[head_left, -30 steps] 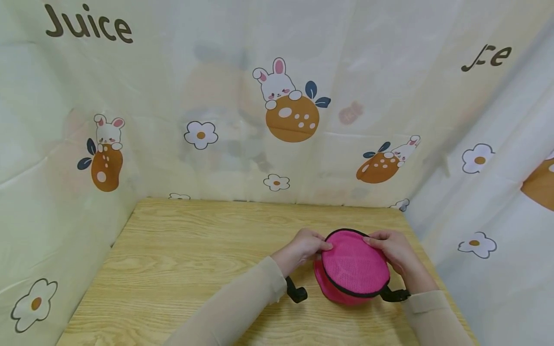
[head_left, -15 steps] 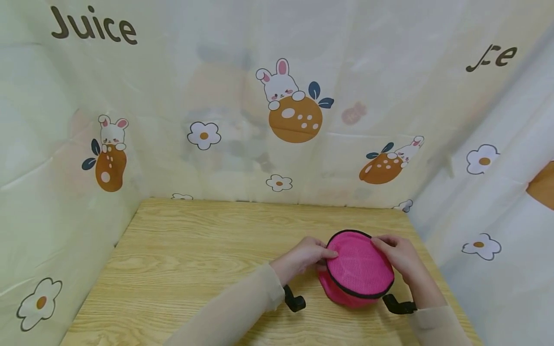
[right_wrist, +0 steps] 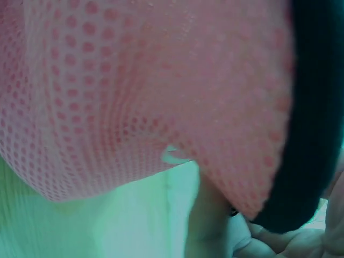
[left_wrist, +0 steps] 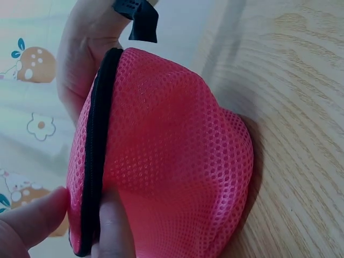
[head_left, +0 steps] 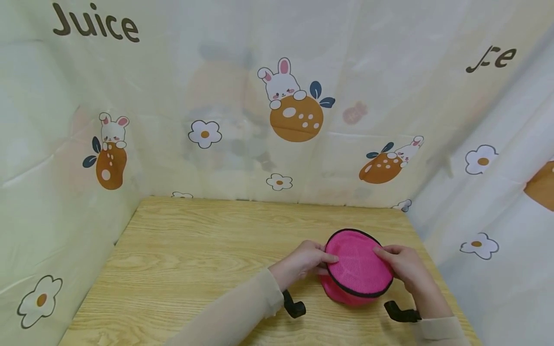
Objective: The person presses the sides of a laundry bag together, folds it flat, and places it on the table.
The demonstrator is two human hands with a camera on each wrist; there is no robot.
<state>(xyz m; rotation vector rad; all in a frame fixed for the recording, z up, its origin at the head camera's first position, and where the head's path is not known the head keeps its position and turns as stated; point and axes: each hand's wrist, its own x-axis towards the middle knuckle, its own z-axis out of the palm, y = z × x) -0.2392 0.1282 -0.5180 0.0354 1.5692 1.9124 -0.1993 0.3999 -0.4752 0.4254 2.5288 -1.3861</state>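
Note:
A round pink mesh bag [head_left: 359, 262] with a black zipper edge stands on the right part of the table, its flat top tilted toward the camera. At the bag's left rim, my left hand [head_left: 305, 259] pinches the edge, thumb on top and fingers below. In the left wrist view, that thumb [left_wrist: 40, 215] and a finger [left_wrist: 114, 226] lie on either side of the black zipper [left_wrist: 97, 134]. My right hand [head_left: 407, 269] holds the right rim, thumb on the mesh top, other fingers mostly hidden behind the bag. Soft folds dent the mesh side [right_wrist: 107, 91] in the right wrist view.
Wood-grain table [head_left: 186, 259] stretches out to the left of the bag. A printed curtain [head_left: 233, 96] with rabbits, oranges and flowers encloses the back and both sides. Black wrist mounts [head_left: 295, 307] stick out below both forearms.
My right hand has slid along the bag's right rim toward me. My left thumb has shifted slightly nearer too. The bag has stayed in almost the same place.

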